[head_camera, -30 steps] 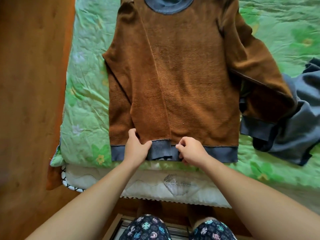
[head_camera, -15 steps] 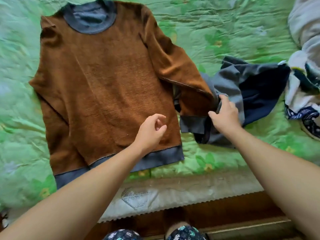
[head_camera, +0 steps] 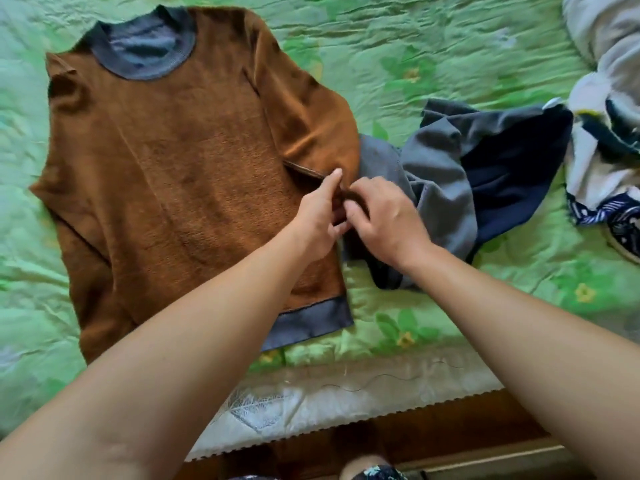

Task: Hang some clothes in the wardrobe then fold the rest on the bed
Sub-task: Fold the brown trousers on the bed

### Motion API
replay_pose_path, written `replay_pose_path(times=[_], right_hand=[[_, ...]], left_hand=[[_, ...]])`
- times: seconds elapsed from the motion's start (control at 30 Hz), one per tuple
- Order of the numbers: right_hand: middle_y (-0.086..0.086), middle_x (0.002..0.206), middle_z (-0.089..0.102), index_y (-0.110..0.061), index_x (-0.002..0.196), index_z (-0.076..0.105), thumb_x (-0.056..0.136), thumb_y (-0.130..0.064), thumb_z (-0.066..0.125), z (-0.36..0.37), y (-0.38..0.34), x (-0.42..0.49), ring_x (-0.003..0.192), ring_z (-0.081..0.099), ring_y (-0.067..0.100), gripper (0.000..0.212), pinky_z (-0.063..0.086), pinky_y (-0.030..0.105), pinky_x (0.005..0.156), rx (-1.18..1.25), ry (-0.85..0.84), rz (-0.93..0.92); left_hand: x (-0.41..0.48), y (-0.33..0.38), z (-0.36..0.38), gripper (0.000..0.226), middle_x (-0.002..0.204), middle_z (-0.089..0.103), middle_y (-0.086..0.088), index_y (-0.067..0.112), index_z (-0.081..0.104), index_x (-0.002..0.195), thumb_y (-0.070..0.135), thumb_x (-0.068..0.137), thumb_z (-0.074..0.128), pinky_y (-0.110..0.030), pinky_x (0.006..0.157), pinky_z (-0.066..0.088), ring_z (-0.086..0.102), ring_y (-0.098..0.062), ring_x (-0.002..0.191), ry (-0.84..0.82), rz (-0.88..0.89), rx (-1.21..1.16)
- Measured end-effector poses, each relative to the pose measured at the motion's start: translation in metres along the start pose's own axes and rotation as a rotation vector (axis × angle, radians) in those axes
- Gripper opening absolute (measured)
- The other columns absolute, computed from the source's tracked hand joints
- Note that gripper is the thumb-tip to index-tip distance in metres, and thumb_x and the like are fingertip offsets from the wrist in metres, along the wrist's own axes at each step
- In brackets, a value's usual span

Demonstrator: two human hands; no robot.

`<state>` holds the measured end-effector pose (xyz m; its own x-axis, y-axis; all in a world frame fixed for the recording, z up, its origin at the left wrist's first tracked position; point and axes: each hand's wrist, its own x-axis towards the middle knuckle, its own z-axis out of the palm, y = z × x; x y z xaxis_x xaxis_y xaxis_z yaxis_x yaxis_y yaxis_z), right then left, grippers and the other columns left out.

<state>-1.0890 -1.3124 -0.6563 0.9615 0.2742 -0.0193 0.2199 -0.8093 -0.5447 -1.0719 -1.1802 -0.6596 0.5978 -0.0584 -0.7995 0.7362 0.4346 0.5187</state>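
A brown sweater (head_camera: pixel 180 174) with a grey collar and grey hem lies flat, front up, on the green bedspread (head_camera: pixel 433 57). One sleeve is folded in over its left side. The other sleeve runs down to the sweater's right edge, where both my hands meet. My left hand (head_camera: pixel 320 216) and my right hand (head_camera: pixel 384 216) both pinch the end of that brown sleeve, fingers curled on the fabric. The sleeve's cuff is hidden under my hands.
A crumpled grey and navy garment (head_camera: pixel 485 174) lies just right of the sweater, touching my right hand. A pile of white and patterned clothes (head_camera: pixel 609 133) sits at the right edge. The mattress edge (head_camera: pixel 346 393) and wooden bed frame run along the near side.
My left hand moved right from the sweater's front to the right sleeve end. My right hand shifted left off the grey garment onto the same sleeve. The view moved closer.
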Motion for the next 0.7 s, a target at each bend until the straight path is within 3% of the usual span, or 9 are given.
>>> replay_pose_path(times=[0.07,0.13,0.2,0.27,0.37,0.43,0.57,0.63,0.7], right_hand=[[0.008,0.090,0.063,-0.015,0.098,0.064,0.096,-0.037,0.049,0.005,-0.015,-0.003,0.088,0.061,0.027,0.027,0.049,0.044,0.081,0.206,-0.055,0.000],[0.004,0.088,0.064,-0.018,0.098,0.064,0.097,-0.032,0.051,0.012,-0.019,-0.003,0.085,0.065,0.025,0.019,0.054,0.045,0.077,0.372,-0.015,0.158],[0.001,0.086,0.063,-0.025,0.103,0.059,0.094,-0.027,0.056,0.018,-0.018,0.003,0.081,0.068,0.027,0.010,0.059,0.046,0.069,0.508,0.037,0.374],[0.002,0.093,0.063,-0.026,0.114,0.059,0.091,-0.032,0.065,0.024,-0.013,0.012,0.086,0.065,0.023,0.025,0.055,0.041,0.083,0.454,0.063,0.517],[0.002,0.105,0.070,-0.022,0.109,0.068,0.089,-0.049,0.067,0.027,-0.020,0.024,0.099,0.066,0.019,0.034,0.049,0.033,0.089,0.727,-0.086,0.711],[0.002,0.097,0.071,-0.020,0.096,0.066,0.088,-0.047,0.067,0.030,-0.029,0.026,0.093,0.066,0.020,0.028,0.049,0.035,0.079,1.030,-0.197,0.821],[0.007,0.087,0.069,-0.016,0.099,0.065,0.079,-0.020,0.072,0.039,-0.038,0.020,0.086,0.062,0.027,0.021,0.048,0.035,0.070,1.192,-0.199,0.898],[0.013,0.099,0.074,-0.006,0.116,0.066,0.083,-0.009,0.070,0.036,-0.048,0.019,0.094,0.069,0.031,0.033,0.057,0.040,0.077,1.221,-0.174,0.956],[0.015,0.106,0.075,-0.006,0.118,0.068,0.086,-0.007,0.068,0.031,-0.063,0.020,0.103,0.071,0.034,0.031,0.058,0.045,0.089,1.125,-0.177,0.940]], left_hand=[[-0.002,0.008,-0.010,0.036,0.094,0.071,-0.005,0.015,0.067,0.111,0.046,0.093,0.062,-0.031,0.066,0.056,0.069,-0.019,0.079,0.001,-0.025,-0.072],[-0.007,0.010,-0.024,0.041,0.096,0.072,-0.004,0.020,0.065,0.120,0.049,0.091,0.061,-0.032,0.064,0.056,0.070,-0.019,0.080,-0.005,-0.033,-0.013],[-0.009,0.008,-0.040,0.022,0.087,0.072,-0.002,0.022,0.065,0.112,0.032,0.093,0.064,-0.030,0.064,0.051,0.066,-0.018,0.073,-0.025,0.027,0.091],[-0.016,0.010,-0.052,0.010,0.076,0.070,-0.001,0.020,0.063,0.102,0.015,0.096,0.057,-0.027,0.061,0.050,0.064,-0.016,0.062,-0.009,0.060,0.087],[-0.026,0.015,-0.069,0.022,0.059,0.065,-0.001,0.013,0.063,0.087,0.022,0.098,0.046,-0.021,0.051,0.050,0.060,-0.015,0.049,-0.044,-0.042,-0.006],[-0.031,0.014,-0.081,0.033,0.068,0.069,-0.005,0.011,0.067,0.088,0.030,0.100,0.042,-0.026,0.058,0.056,0.067,-0.019,0.060,-0.077,-0.107,-0.039],[-0.043,-0.001,-0.099,0.038,0.118,0.071,-0.015,0.011,0.061,0.129,0.034,0.100,0.054,-0.044,0.083,0.060,0.069,-0.029,0.105,-0.082,-0.131,-0.035],[-0.045,-0.010,-0.112,0.037,0.123,0.069,-0.013,0.015,0.055,0.133,0.017,0.097,0.061,-0.045,0.085,0.060,0.070,-0.029,0.107,-0.047,-0.116,0.045],[-0.049,-0.017,-0.124,0.034,0.117,0.070,-0.012,0.016,0.054,0.129,0.008,0.097,0.060,-0.040,0.078,0.059,0.072,-0.024,0.092,-0.017,-0.122,0.095]])
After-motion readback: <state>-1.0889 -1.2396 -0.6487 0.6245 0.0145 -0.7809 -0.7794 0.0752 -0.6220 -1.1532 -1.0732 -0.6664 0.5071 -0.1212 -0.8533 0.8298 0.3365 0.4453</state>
